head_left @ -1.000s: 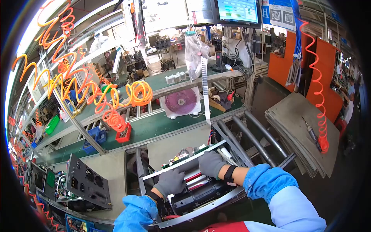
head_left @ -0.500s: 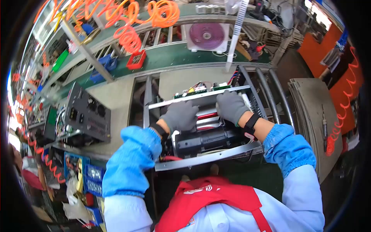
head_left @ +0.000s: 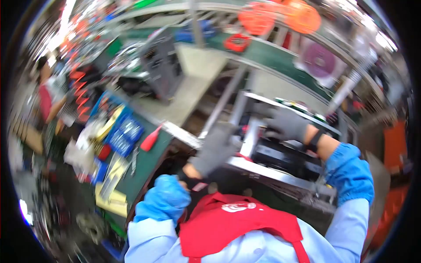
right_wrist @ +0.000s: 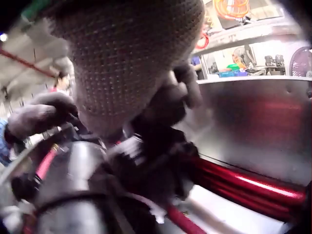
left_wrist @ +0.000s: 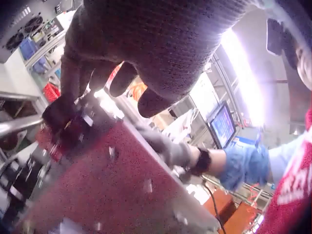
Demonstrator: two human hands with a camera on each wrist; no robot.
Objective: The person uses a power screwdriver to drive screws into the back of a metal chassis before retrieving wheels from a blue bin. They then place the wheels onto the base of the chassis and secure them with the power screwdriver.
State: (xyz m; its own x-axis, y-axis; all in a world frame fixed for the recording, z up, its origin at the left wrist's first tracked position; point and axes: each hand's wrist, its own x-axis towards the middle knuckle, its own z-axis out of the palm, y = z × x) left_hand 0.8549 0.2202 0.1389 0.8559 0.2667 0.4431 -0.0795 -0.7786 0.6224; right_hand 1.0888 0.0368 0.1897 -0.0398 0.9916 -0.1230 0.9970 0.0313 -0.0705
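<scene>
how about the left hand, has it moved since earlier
Yes, left and toward the person: from inside the metal frame, the left hand has come to its near left corner.

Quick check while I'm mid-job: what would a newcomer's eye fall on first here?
Probably the bright red apron at the bottom of the head view, between the blue sleeve covers. Next, the gray-gloved left hand and right hand at the open metal frame near the middle. The orange coils stand out at the top, though blurred.
</scene>
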